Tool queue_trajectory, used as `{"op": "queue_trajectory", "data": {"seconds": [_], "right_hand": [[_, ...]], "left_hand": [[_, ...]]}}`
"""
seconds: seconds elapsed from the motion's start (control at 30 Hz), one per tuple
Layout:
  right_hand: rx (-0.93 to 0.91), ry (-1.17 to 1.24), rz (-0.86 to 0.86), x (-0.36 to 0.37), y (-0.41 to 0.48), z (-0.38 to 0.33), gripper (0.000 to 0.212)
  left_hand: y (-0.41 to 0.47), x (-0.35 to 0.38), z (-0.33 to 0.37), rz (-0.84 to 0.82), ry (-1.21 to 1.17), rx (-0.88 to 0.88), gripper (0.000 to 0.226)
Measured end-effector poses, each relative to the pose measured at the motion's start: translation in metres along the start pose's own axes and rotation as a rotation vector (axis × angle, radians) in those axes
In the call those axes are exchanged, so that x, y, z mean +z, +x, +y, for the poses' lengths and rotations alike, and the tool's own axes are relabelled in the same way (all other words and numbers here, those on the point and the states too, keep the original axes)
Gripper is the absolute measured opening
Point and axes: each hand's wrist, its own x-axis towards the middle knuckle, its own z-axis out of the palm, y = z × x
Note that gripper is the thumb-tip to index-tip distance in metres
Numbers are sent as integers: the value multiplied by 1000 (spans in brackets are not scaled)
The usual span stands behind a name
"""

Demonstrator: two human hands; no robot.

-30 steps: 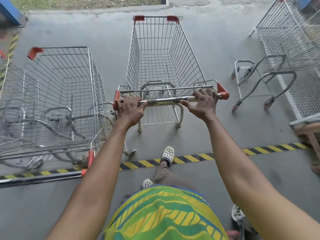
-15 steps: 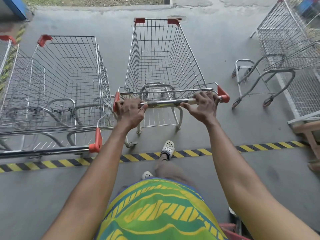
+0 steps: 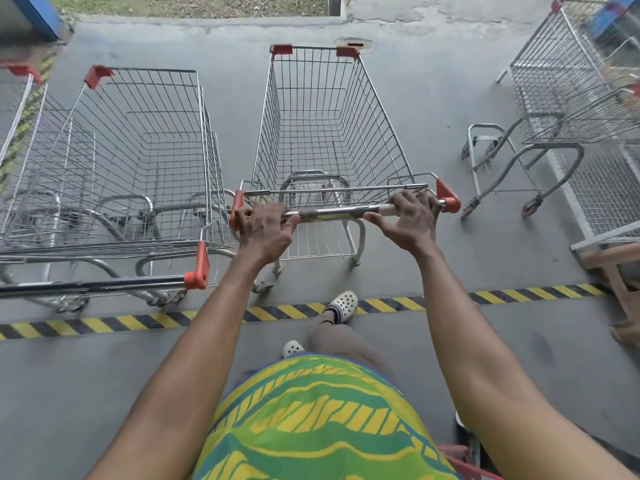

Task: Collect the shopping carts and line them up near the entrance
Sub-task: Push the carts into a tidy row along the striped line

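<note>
The middle shopping cart is being held by its handle bar, and both hands are being used. The left hand is being clamped round the bar just inside the left red end cap. The right hand is being clamped round it close to the right red end cap. Fingers are being curled over the top and thumbs pointed inward, with the two hands set well apart and bare metal showing between them. Both arms are being stretched out almost straight. The cart itself is being stood on the grey concrete floor, beyond the yellow-and-black stripe, with its nose being pointed at the kerb at the top. Just beside it on the left, a neighbouring cart is being shown roughly parallel, not touching, its own handle lying nearer the camera. A further cart is being cut off by the left edge. Well apart on the right, more carts are being seen at an angle, partly blurred. One white clog is being planted on the stripe, the other clog behind it, and a green-and-yellow shirt is filling the bottom of the view.
</note>
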Motion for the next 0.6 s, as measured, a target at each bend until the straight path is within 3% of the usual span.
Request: {"op": "queue_trajectory", "data": {"seconds": [0.6], "right_hand": [[-8,-17,77,1,-38,8,67]], "left_hand": [[-34,-4,13,-34,76,27,38]]}}
